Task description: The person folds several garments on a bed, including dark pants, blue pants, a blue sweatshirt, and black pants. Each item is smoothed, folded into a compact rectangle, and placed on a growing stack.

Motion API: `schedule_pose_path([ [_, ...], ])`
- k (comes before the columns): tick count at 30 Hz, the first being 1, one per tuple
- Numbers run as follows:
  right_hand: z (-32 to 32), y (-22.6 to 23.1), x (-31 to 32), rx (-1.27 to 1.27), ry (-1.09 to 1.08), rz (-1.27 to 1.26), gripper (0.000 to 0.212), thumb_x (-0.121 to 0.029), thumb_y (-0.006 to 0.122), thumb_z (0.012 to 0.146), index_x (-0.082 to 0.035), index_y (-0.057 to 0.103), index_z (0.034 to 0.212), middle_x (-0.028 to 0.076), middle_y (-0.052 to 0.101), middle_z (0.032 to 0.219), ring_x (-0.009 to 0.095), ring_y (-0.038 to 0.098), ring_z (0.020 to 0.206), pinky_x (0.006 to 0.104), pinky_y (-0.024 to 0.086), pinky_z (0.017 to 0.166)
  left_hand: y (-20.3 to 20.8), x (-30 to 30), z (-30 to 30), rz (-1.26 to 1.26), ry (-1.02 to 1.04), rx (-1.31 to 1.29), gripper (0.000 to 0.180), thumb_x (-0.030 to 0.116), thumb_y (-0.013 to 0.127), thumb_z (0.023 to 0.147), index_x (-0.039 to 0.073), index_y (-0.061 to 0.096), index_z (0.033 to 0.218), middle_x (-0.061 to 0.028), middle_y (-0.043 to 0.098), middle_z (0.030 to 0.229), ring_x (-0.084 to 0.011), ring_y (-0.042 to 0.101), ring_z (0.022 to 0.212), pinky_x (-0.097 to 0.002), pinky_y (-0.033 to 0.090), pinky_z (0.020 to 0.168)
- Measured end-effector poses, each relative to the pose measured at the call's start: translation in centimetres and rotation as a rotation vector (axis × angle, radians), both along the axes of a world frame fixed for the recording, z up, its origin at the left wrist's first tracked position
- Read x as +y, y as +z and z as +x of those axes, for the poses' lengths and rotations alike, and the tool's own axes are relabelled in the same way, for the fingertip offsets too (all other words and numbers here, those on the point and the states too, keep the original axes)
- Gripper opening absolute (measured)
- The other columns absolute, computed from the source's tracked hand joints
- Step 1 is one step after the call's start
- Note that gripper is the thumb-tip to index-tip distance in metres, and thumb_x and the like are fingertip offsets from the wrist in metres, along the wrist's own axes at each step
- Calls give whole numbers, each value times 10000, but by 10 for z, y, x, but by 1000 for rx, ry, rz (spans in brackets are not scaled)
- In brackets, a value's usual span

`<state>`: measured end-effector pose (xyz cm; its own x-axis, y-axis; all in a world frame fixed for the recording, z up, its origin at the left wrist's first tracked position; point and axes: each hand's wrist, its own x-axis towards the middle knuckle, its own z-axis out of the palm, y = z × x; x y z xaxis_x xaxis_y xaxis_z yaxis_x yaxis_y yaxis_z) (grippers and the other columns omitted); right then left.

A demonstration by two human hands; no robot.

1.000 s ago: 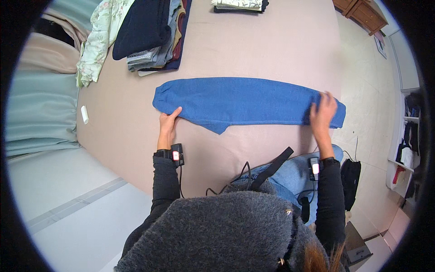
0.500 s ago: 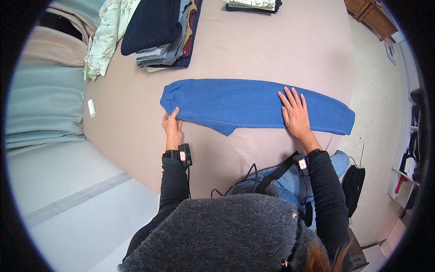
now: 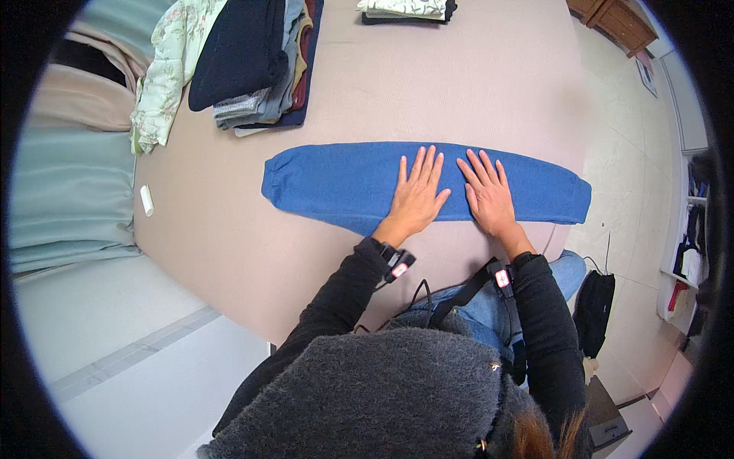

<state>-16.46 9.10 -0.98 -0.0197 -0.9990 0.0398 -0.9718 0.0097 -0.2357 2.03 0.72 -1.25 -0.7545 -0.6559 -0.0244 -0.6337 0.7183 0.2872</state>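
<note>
A pair of blue trousers [image 3: 329, 180], folded lengthwise into one long strip, lies across the bed from left to right. My left hand [image 3: 415, 195] rests flat near the middle of the trousers, fingers spread and pointing away from me. Just to its right, my right hand [image 3: 488, 193] also lies flat on the cloth with its fingers apart. Neither hand grips the fabric. My left hand and wrist cover part of the crotch corner at the near edge.
A stack of folded clothes [image 3: 245, 61] stands at the far left, beside a floral garment [image 3: 170, 76]. A smaller folded pile [image 3: 405, 11] sits at the far edge. A small white object [image 3: 147, 200] lies near the curtain [image 3: 73, 191]. Tiled floor [image 3: 623, 153] borders the bed's right side.
My left hand has let go of the trousers' left end and moved right to the middle, where it now lies flat. My right hand has stayed on the cloth, slightly shifted.
</note>
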Motion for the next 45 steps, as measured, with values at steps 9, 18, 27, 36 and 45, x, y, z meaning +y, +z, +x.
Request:
schedule_pose_path([
  [9,1,-2,0,25,-3,-15,534,-238,447,1004,-237,366,1531,31,308,1604,242,261,1482,480,169,1225,2,-74,152,-109,156,-118,654,450,507,982,252,292,1567,-82,243,1631,-315,184,1510,-583,90,1198],
  [18,0,-3,2,-15,-1,-39,534,-247,446,1006,-244,362,1533,31,316,1599,240,262,1481,473,170,1226,23,-105,193,-299,305,-307,551,312,497,1011,200,362,1533,-130,299,1591,-363,261,1467,-507,217,1192],
  [27,-1,1,0,-53,7,-12,547,-226,482,969,-207,397,1509,48,339,1583,265,257,1480,501,162,1222,19,-66,136,-45,56,83,753,405,659,910,151,325,1535,-180,246,1589,-427,221,1449,-589,158,1178],
  [36,83,24,-46,-36,34,-100,582,-169,574,887,-29,446,1438,184,389,1521,362,294,1452,535,196,1201,-5,-80,151,-148,274,-109,636,453,549,947,312,358,1537,-69,213,1638,-405,117,1504,-739,33,1117],
  [45,-17,-1,5,-23,-116,20,541,-383,454,1019,-207,376,1525,75,312,1600,273,254,1487,502,158,1221,-7,-91,159,-121,334,-77,558,437,452,1008,289,358,1538,-40,242,1629,-347,168,1499,-681,43,1151],
])
